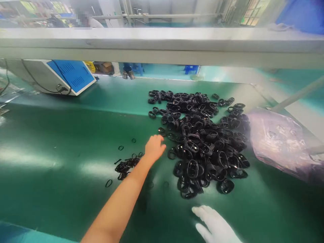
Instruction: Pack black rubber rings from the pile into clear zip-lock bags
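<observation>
My bare left hand reaches over the green table, with its thumb apart from its bent fingers. Nothing shows in it. Just beyond its fingertips lies a black coiled cable at the left edge of a large heap of black coiled cables. My right hand, in a white glove, is open below the near edge of the heap, its thumb and fingers spread. Small black loops lie in a loose cluster left of my left forearm, which partly covers them. A few single loops are scattered around.
A clear plastic bag rests right of the heap. A blue and grey machine box with a cord stands at the far left. A long pale beam crosses above the green tabletop. A person is in the background.
</observation>
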`<state>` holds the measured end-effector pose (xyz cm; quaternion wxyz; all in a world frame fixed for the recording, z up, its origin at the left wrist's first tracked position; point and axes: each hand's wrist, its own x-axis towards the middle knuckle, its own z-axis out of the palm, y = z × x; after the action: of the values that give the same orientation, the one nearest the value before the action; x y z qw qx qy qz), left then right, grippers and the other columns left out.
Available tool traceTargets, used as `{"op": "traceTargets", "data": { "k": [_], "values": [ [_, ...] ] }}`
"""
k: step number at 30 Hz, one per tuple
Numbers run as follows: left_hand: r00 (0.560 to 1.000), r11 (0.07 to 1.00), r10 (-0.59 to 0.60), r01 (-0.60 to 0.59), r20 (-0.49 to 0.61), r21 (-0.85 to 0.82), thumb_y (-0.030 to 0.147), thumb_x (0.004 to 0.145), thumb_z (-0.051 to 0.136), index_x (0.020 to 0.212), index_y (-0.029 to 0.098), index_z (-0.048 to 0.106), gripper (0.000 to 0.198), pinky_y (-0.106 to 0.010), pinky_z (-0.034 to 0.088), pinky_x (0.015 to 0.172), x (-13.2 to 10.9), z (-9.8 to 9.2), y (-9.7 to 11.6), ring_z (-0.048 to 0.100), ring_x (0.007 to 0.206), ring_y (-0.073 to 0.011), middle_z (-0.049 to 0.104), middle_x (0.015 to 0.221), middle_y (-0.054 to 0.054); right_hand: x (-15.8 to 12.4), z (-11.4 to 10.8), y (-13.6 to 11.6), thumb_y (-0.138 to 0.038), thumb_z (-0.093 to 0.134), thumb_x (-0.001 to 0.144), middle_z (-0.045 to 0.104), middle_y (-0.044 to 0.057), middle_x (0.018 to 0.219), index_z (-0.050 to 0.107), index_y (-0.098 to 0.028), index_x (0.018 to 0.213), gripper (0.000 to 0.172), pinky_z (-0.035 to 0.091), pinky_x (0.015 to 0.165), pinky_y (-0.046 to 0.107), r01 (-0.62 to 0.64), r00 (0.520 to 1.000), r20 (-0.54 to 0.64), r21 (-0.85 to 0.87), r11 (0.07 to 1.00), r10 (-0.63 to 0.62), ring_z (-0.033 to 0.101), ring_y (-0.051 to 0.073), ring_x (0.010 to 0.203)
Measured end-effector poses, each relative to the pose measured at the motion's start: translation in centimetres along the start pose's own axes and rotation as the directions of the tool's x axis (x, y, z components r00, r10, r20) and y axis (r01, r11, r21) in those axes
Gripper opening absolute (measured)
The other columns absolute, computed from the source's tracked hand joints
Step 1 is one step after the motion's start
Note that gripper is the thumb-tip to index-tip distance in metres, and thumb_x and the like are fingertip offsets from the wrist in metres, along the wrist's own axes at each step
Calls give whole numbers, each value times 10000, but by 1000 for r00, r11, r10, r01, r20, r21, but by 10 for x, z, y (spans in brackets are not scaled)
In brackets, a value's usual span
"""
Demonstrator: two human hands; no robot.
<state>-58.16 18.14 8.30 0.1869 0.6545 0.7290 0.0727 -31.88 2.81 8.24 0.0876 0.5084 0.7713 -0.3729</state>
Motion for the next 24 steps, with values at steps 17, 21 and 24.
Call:
{"op": "traceTargets", "data": {
  "k": [17, 21, 24],
  "values": [
    [981, 951, 160, -124, -107, 283, 341, 856, 319, 772, 216, 568, 291, -286, 366, 681, -85, 2, 69, 515, 817, -177, 573, 870, -26, -75, -30, 106, -281, 416, 762, 607, 54, 987, 580, -217, 1070, 355, 396, 856, 297, -149, 936, -276, 256, 955, 220, 539, 193, 943],
    [955, 955, 293, -291, -34, 58, 332, 870, 311, 768, 240, 528, 256, -225, 358, 603, -92, 57, 170, 532, 734, -111, 557, 824, 28, -66, -78, 178, -299, 437, 754, 617, 66, 987, 599, -190, 1002, 316, 389, 869, 288, -204, 798, -489, 334, 920, 354, 554, 192, 943],
    [884, 894, 447, -448, -134, 29, 254, 858, 344, 811, 238, 525, 188, -239, 377, 694, -66, 83, 245, 524, 806, -121, 559, 857, 19, -55, -121, 235, -305, 397, 778, 617, 76, 952, 588, -165, 965, 302, 400, 852, 282, -199, 669, -600, 424, 883, 439, 565, 183, 917]
  ]
}}
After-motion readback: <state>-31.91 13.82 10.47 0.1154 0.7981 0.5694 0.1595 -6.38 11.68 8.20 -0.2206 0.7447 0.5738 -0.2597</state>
